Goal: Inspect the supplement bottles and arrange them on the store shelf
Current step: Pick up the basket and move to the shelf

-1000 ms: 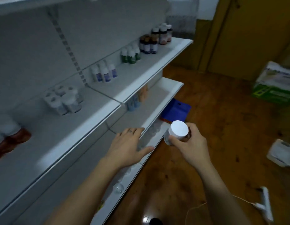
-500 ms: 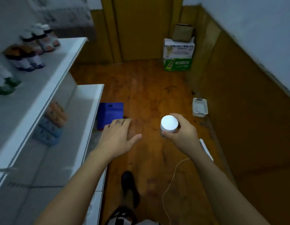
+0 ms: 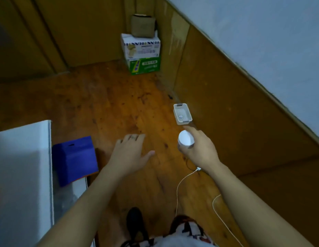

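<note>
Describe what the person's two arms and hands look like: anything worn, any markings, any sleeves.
Both forearms are bare, with no sleeve, watch or glove in view. The left hand carries a small dark mark on one finger, a ring or a tattoo; too blurred to tell. The right hand shows no ring or mark.

Wooden floor (image 3: 105, 104) — white basket (image 3: 182, 114), stacked boxes (image 3: 141, 54), white cable (image 3: 180, 186).

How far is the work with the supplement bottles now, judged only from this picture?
Done: this view cannot confirm it, since only a bare white shelf edge shows, with no bottles on it. In hand: the right hand grips one white-capped bottle; the left hand is open and empty. Left: that bottle is not yet on the shelf. A small white basket sits on the floor; its contents are unclear.
</note>
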`<state>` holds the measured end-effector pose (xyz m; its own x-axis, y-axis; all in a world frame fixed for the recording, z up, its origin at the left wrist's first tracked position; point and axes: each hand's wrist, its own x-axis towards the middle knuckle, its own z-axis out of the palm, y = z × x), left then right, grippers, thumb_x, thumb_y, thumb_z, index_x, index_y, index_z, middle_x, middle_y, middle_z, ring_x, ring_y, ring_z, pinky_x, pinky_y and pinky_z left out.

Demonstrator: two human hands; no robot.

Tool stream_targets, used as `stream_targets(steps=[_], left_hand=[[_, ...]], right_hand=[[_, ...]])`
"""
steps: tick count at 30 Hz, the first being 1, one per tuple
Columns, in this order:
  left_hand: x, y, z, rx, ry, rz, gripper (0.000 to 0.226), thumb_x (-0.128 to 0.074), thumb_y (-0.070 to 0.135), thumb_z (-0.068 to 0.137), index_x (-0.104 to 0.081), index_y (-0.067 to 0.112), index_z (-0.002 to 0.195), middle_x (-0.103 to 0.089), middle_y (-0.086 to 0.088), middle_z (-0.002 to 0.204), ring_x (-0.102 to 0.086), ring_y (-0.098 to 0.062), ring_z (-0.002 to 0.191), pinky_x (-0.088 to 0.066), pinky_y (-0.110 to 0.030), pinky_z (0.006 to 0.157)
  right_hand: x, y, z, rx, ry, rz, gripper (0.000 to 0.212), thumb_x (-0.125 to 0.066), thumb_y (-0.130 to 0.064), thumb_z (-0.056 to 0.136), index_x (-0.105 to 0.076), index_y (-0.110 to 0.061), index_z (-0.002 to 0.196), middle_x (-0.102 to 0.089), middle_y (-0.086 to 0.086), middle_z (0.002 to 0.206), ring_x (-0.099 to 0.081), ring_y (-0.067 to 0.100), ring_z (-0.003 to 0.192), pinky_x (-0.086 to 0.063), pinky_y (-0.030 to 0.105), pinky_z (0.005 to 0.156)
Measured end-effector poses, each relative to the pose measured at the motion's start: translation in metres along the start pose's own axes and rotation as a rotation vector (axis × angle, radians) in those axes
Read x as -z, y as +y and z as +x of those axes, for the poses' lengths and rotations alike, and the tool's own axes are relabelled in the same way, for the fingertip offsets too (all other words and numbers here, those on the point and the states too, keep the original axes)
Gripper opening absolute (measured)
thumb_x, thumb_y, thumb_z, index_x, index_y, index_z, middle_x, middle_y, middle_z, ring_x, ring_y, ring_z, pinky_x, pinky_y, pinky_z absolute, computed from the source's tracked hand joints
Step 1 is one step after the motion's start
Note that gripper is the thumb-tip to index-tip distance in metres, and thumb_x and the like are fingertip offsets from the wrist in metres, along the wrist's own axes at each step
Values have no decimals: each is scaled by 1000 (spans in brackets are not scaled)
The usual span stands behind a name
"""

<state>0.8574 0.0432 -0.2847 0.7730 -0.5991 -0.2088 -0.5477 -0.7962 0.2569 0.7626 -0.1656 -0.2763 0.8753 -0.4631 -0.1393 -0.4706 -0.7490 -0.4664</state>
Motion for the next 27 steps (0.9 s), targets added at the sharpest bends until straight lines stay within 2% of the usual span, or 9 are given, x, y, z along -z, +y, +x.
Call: stream_targets(steps=[4, 8, 12, 16, 24, 27], left_hand=[[4, 9, 70, -96, -112, 52, 73, -36, 68, 92, -25, 25, 150, -36, 0, 153, -29, -22, 142, -30, -45, 111], [3, 26, 148, -150, -179, 103, 73, -37, 67, 93, -25, 23, 150, -36, -1, 153, -30, -23, 141, -30, -45, 111], [-1, 47, 231, -132, -185, 143, 70, -36, 66, 93, -29, 22, 148, -40, -2, 150, -33, -23, 139, -32, -44, 109], [8, 68, 314, -84, -230, 161, 70, -34, 65, 94, -27, 21, 149, -37, -3, 151, -30, -24, 140, -29, -44, 111], [25, 85, 467, -81, -263, 166, 66, -37, 62, 96, -31, 19, 146, -39, -5, 149, -35, -25, 137, -33, -45, 109], [16, 79, 531, -102, -307, 122, 64, -38, 62, 95, -34, 19, 143, -45, -6, 143, -40, -27, 132, -36, -46, 105]], right_hand=[[6, 20, 43, -150, 3, -115, 64, -73, -41, 85, -42, -26, 138, -55, 0, 129, -57, 23, 112, -51, 31, 82], [10, 51, 98, -283, 5, -64, 62, -75, -37, 83, -43, -22, 134, -54, 1, 127, -56, 24, 112, -51, 33, 85], [7, 88, 175, -269, -16, -18, 62, -71, -33, 86, -42, -29, 141, -52, 4, 131, -57, 26, 111, -51, 35, 85], [15, 114, 259, -284, -57, 16, 57, -70, -32, 88, -43, -27, 138, -50, 5, 132, -57, 27, 113, -53, 37, 88], [36, 141, 407, -321, -93, 18, 53, -67, -44, 88, -45, -26, 133, -51, 3, 127, -57, 25, 108, -47, 33, 78], [34, 151, 462, -373, -142, 4, 59, -67, -50, 85, -44, -28, 135, -53, 2, 126, -57, 25, 107, -46, 34, 79]])
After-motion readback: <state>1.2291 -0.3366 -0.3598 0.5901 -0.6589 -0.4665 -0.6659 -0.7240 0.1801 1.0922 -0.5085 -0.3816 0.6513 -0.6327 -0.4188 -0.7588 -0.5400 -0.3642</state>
